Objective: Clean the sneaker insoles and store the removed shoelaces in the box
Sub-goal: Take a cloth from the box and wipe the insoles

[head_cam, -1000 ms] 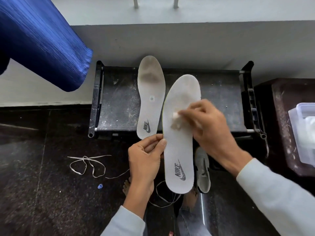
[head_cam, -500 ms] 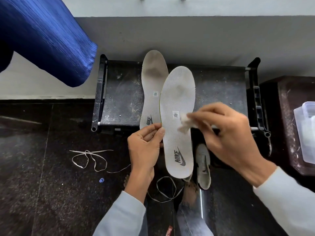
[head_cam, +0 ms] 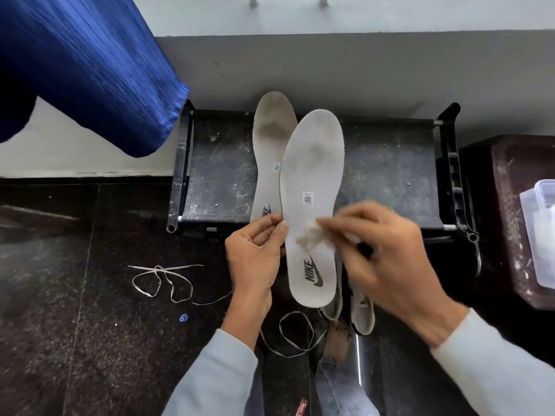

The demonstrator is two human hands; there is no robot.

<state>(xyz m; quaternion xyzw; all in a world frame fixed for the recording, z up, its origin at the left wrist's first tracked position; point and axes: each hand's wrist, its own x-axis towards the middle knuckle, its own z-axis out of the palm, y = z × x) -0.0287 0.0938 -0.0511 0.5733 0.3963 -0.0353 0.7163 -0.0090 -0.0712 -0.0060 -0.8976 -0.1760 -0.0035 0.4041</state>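
Note:
My left hand [head_cam: 255,256] pinches the left edge of a grey insole [head_cam: 312,175] and holds it up, heel end towards me. My right hand [head_cam: 387,265], blurred, presses a small white wipe [head_cam: 309,235] against the insole's lower half. A second, dirtier insole [head_cam: 270,145] lies on the black stool [head_cam: 222,175] behind it. One white shoelace [head_cam: 165,280] lies tangled on the dark floor to the left; another shoelace [head_cam: 295,337] loops near my feet. A clear plastic box [head_cam: 540,235] sits at the right edge.
Two sneakers [head_cam: 362,313] stand on the floor below the held insole, partly hidden. A blue cloth [head_cam: 75,64] hangs at top left. The box rests on a dark brown stand [head_cam: 510,205]. A small blue cap [head_cam: 183,318] lies on the floor. A grey wall is behind.
My right hand has slid the wipe down the held insole, from its middle towards the heel end. My left hand keeps the same grip on the edge.

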